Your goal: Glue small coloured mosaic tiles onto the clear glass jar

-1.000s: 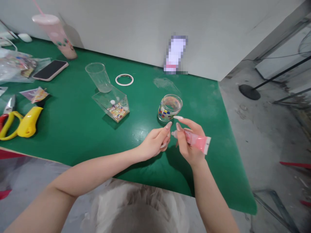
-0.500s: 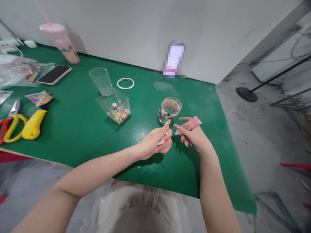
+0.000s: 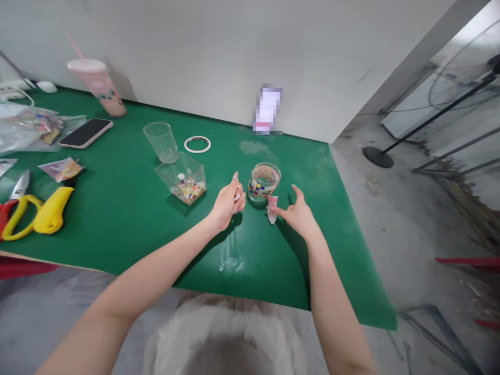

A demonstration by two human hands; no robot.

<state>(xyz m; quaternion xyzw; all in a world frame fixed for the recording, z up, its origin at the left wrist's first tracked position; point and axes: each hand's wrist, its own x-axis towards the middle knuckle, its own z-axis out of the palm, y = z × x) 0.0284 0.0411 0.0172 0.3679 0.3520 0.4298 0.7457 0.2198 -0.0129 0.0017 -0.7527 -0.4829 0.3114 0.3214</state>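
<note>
My left hand [image 3: 228, 204] is closed, thumb raised, left of a clear glass cup [image 3: 264, 183]. A tiny white bit shows at its fingers, but I cannot make out what they hold. Colourful small squares cover part of the cup's side. Just in front of the cup is a small pink tube [image 3: 272, 210], its narrow end towards me. My right hand [image 3: 300, 213] has thumb and index finger spread wide; the thumb tip reaches the tube, while the other fingers are mostly hidden. Left of my hands, a clear angular container [image 3: 197, 174] holds colourful small pieces.
A clear plastic cup [image 3: 162, 143] and a white ring [image 3: 197, 145] stand behind the container. Scissors [image 3: 23, 200], a phone [image 3: 86, 133], plastic bags [image 3: 29, 127] and a pink tumbler [image 3: 97, 86] occupy the left. The green table [image 3: 344, 250] ends at the right; a wall [image 3: 219, 57] rises behind.
My left hand has moved left, away from the cup. The tube has turned from slanted to nearly lengthwise in front of the cup, and my right fingers have spread. The view has shifted slightly.
</note>
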